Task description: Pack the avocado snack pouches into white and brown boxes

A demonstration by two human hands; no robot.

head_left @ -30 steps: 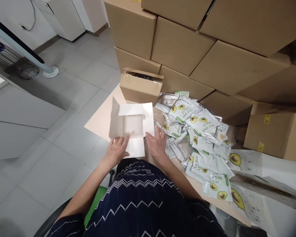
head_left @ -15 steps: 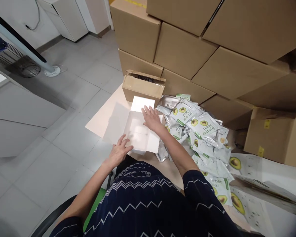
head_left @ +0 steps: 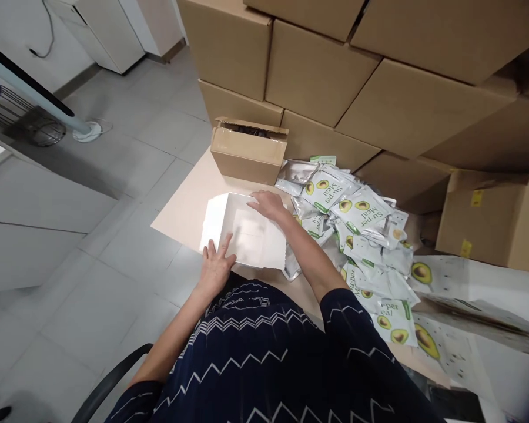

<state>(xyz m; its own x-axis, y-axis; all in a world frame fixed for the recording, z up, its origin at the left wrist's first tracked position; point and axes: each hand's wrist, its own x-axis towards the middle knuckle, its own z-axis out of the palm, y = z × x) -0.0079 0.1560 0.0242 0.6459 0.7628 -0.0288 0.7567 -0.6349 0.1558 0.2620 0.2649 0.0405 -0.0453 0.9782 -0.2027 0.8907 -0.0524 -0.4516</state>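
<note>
A white cardboard box (head_left: 247,232) lies on the beige table (head_left: 185,205) in front of me, its walls folded up and its top open. My left hand (head_left: 216,265) presses flat against the box's near wall, fingers stretched out. My right hand (head_left: 268,204) rests on the far right rim of the box, fingers curled over the edge. Right of the box lies a heap of silver and white avocado-print pouches (head_left: 348,217).
A small open brown carton (head_left: 249,150) stands just behind the white box. Stacked brown cartons (head_left: 335,70) wall off the back. Another open carton (head_left: 494,211) sits at the right, with flat avocado-print sheets (head_left: 449,294) below it. A chair armrest (head_left: 106,382) shows at the lower left.
The flat white box blank has been folded up into a box with standing walls. My right hand moved from the near edge to the far rim; my left hand stayed at the near side.
</note>
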